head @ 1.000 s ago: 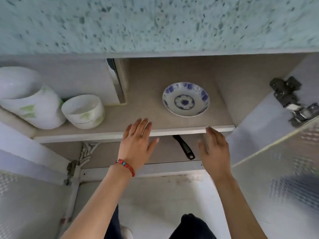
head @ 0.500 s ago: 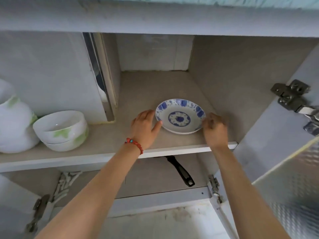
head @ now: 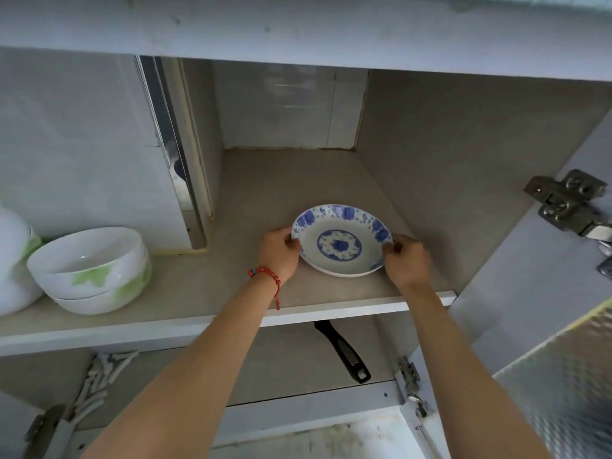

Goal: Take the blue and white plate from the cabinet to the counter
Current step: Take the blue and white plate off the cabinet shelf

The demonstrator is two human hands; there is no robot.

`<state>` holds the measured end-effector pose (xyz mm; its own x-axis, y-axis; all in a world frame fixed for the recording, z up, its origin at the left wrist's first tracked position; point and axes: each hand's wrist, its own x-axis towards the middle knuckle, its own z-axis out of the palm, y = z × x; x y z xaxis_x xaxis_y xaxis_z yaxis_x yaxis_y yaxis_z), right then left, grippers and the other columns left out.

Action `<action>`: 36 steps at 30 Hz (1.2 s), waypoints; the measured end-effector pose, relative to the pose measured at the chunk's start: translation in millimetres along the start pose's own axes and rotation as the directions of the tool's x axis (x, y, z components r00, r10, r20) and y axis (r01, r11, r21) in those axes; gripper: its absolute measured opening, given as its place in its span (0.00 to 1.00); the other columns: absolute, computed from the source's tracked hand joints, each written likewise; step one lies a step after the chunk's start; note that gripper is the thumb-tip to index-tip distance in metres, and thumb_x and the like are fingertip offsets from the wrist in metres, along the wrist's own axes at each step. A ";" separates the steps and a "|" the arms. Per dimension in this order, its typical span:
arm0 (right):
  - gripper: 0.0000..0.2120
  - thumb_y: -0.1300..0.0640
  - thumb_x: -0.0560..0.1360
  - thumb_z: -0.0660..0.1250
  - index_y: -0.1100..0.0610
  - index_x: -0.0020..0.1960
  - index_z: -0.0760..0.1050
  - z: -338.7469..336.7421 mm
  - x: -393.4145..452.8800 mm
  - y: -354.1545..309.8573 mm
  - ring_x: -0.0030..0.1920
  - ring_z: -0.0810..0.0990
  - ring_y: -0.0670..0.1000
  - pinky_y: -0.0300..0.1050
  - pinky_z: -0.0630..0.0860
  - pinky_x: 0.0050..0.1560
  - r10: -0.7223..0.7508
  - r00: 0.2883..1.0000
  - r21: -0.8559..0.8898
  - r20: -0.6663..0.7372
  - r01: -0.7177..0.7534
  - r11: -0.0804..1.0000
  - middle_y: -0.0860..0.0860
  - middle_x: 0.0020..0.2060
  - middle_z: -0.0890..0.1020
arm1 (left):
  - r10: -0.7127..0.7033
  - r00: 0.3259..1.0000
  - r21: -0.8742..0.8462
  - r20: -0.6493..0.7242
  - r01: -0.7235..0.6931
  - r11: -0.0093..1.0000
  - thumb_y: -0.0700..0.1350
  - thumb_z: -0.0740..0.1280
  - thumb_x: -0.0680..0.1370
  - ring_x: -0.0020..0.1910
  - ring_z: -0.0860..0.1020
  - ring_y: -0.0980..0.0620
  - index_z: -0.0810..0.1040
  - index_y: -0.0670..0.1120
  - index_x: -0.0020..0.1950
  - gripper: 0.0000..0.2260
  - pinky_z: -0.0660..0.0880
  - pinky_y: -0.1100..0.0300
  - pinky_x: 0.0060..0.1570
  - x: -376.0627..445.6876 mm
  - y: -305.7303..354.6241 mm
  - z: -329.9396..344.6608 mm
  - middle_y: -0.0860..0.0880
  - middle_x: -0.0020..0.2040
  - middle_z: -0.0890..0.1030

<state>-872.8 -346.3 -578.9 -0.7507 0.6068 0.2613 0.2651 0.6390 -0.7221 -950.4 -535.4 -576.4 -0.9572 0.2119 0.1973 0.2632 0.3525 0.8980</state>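
Note:
The blue and white plate (head: 341,243) is on the grey upper shelf (head: 265,193) of the open cabinet, its far side tilted up a little. My left hand (head: 280,253) pinches its left rim, a red bead bracelet on that wrist. My right hand (head: 405,260) grips the right rim. Both hands are closed on the plate, with thumbs over the rim. The plate's underside is hidden.
Two stacked white bowls with green marks (head: 91,270) and a larger white vessel (head: 13,260) stand on the shelf's left part. A black pan handle (head: 344,352) sticks out on the lower shelf. The open door (head: 569,376) with metal hinges (head: 569,200) is at right.
Both hands reached from the shelf's front edge to the plate and closed on its rims. The plate's far side has tipped up slightly. The view moved closer into the cabinet.

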 end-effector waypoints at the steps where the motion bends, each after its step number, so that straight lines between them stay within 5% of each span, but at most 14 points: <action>1: 0.09 0.66 0.73 0.60 0.64 0.47 0.78 -0.5 -2.0 -1.3 0.38 0.76 0.57 0.41 0.69 0.39 -0.003 1.000 0.019 -0.019 0.003 1.000 0.62 0.42 0.83 | -0.021 1.000 -0.048 -0.008 0.020 0.999 0.30 0.59 0.72 0.35 0.75 0.51 0.81 0.40 0.41 0.13 0.68 0.72 0.27 -0.5 -0.6 0.5 0.47 0.34 0.79; 3: 0.09 0.68 0.72 0.59 0.65 0.46 0.78 -2.5 -8.0 -4.2 0.35 0.75 0.57 0.40 0.67 0.35 -0.012 0.998 0.060 -0.069 0.016 0.998 0.63 0.39 0.83 | -0.048 0.998 -0.128 -0.031 0.044 0.991 0.29 0.59 0.72 0.32 0.75 0.58 0.82 0.42 0.42 0.14 0.72 0.68 0.29 -3.6 -2.6 0.4 0.51 0.34 0.80; 7: 0.09 0.69 0.71 0.58 0.65 0.43 0.77 -8.5 -19.3 -9.2 0.35 0.76 0.61 0.40 0.63 0.30 -0.031 0.987 0.128 -0.156 0.052 0.990 0.62 0.34 0.81 | -0.030 0.996 -0.221 -0.083 0.011 0.975 0.30 0.61 0.73 0.36 0.77 0.60 0.81 0.42 0.49 0.13 0.73 0.77 0.33 -11.9 -0.4 -3.1 0.51 0.41 0.80; 12: 0.11 0.68 0.72 0.57 0.63 0.45 0.78 -18.0 -39.5 -17.5 0.37 0.79 0.63 0.51 0.78 0.38 -0.020 0.979 0.216 -0.204 0.065 0.974 0.63 0.34 0.82 | 0.027 0.991 -0.267 -0.130 -0.061 0.962 0.30 0.62 0.74 0.38 0.78 0.58 0.79 0.40 0.53 0.12 0.74 0.75 0.35 -29.3 16.8 -13.8 0.51 0.45 0.80; 16: 0.11 0.66 0.73 0.58 0.58 0.47 0.78 -30.1 -58.6 -20.3 0.32 0.77 0.53 0.40 0.75 0.35 0.036 0.976 0.251 -0.217 0.020 0.968 0.53 0.30 0.79 | 0.027 0.992 -0.302 -0.123 -0.064 0.951 0.32 0.62 0.75 0.36 0.79 0.67 0.76 0.51 0.54 0.16 0.74 0.75 0.35 -53.6 32.4 -22.1 0.57 0.45 0.79; 24: 0.12 0.56 0.74 0.56 0.49 0.50 0.77 -67.4 -124.0 -27.3 0.33 0.78 0.42 0.37 0.77 0.34 0.129 0.974 0.313 -0.188 -0.065 0.948 0.46 0.33 0.79 | -0.121 0.992 -0.295 -0.026 0.108 0.949 0.32 0.64 0.74 0.40 0.81 0.64 0.78 0.57 0.49 0.18 0.75 0.73 0.35 -117.8 65.9 -44.6 0.60 0.42 0.81; 27: 0.11 0.54 0.74 0.56 0.44 0.49 0.75 -87.4 -156.7 -38.8 0.37 0.78 0.36 0.31 0.75 0.35 0.167 0.970 0.299 -0.175 -0.110 0.948 0.40 0.34 0.77 | -0.181 0.983 -0.225 -0.006 0.175 0.959 0.32 0.65 0.73 0.41 0.80 0.67 0.79 0.50 0.53 0.15 0.74 0.76 0.37 -146.2 78.7 -59.9 0.57 0.46 0.81; 30: 0.11 0.59 0.75 0.58 0.54 0.51 0.77 -111.8 -185.6 -53.1 0.38 0.76 0.31 0.22 0.70 0.35 0.161 0.974 0.262 -0.159 -0.116 0.958 0.46 0.35 0.77 | -0.274 0.962 -0.209 0.000 0.268 0.941 0.31 0.65 0.73 0.39 0.78 0.70 0.78 0.41 0.56 0.14 0.72 0.78 0.37 -174.7 99.5 -77.3 0.51 0.50 0.80; 34: 0.12 0.64 0.76 0.58 0.47 0.50 0.72 -156.2 -221.5 -84.2 0.36 0.76 0.33 0.21 0.67 0.32 0.203 0.973 0.261 -0.108 -0.169 0.950 0.41 0.32 0.76 | -0.386 0.920 -0.228 0.072 0.392 0.891 0.32 0.66 0.73 0.42 0.79 0.67 0.78 0.57 0.50 0.18 0.72 0.77 0.39 -213.4 144.0 -104.2 0.59 0.44 0.82; 36: 0.16 0.67 0.76 0.59 0.46 0.52 0.71 -180.3 -236.1 -100.1 0.36 0.77 0.35 0.22 0.68 0.32 0.259 0.963 0.254 -0.077 -0.233 0.939 0.38 0.34 0.76 | -0.421 0.903 -0.220 0.081 0.428 0.876 0.33 0.66 0.73 0.44 0.80 0.66 0.78 0.57 0.51 0.18 0.73 0.76 0.39 -228.5 166.9 -117.6 0.62 0.43 0.82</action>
<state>-613.0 -468.2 -452.9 -0.6074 0.7862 0.1134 0.2698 0.3384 -0.9015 -701.9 -632.2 -425.4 -0.9657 0.1171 -0.2317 -0.2057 0.1991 0.9581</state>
